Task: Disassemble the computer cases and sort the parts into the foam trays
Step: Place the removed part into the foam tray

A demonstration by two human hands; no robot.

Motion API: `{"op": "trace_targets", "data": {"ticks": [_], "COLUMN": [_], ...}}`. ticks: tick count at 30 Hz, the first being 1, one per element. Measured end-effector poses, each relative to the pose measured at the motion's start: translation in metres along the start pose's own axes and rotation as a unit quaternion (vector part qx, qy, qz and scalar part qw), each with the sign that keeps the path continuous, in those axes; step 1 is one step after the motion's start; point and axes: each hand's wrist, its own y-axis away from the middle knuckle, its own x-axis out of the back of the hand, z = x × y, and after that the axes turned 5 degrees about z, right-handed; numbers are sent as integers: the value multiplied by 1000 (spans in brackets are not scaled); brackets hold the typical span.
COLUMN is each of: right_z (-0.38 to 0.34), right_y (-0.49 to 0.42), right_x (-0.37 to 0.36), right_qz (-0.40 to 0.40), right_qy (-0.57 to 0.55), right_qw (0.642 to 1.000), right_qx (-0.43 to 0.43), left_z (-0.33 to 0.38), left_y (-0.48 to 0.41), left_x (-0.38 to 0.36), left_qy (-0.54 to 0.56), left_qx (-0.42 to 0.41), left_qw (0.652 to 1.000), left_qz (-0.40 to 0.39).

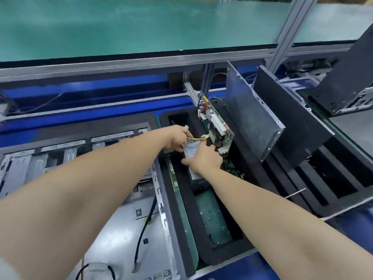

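Silver metal power-supply box [196,178]: gripped by right hand [203,160], its yellow wires [196,139] clasped by fingers of left hand [175,138], held inside black foam tray [198,229] beside stowed green circuit board [218,126]; grey steel case [121,229] left of tray judged nearly stripped.

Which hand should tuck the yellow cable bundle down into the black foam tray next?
Left, probably: the left hand holds the yellow cable bundle; the right hand holds the grey metal power supply box in the black foam tray.

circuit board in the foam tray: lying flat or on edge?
On edge. The circuit board rises from the foam tray, tilted slightly, just past the power supply the right hand grips.
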Motion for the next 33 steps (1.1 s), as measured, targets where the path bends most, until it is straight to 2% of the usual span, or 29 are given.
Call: {"op": "trace_targets", "data": {"ticks": [11, 17, 20, 27, 33], "right_z": [-5, 1, 7, 33, 78], "right_y": [-12, 1, 9, 20, 37], "right_x": [-6, -4, 2, 24, 51], "right_qz": [19, 57, 47, 25, -5], "right_qy": [-11, -34, -55, -82, -122], "right_qw": [1000, 996, 994, 988, 977], "right_qx": [-1, 60, 84, 132, 176], "left_z": [1, 1, 2, 6, 27], "left_y": [-12, -8, -3, 21, 68], "left_x": [-3, -8, -13, -34, -77], "left_qy": [51, 56, 41, -108, -284], "left_qx": [38, 73, 74, 7, -93], "left_qw": [998, 994, 995, 991, 949], "left_qz": [19, 64, 60, 75, 105]}}
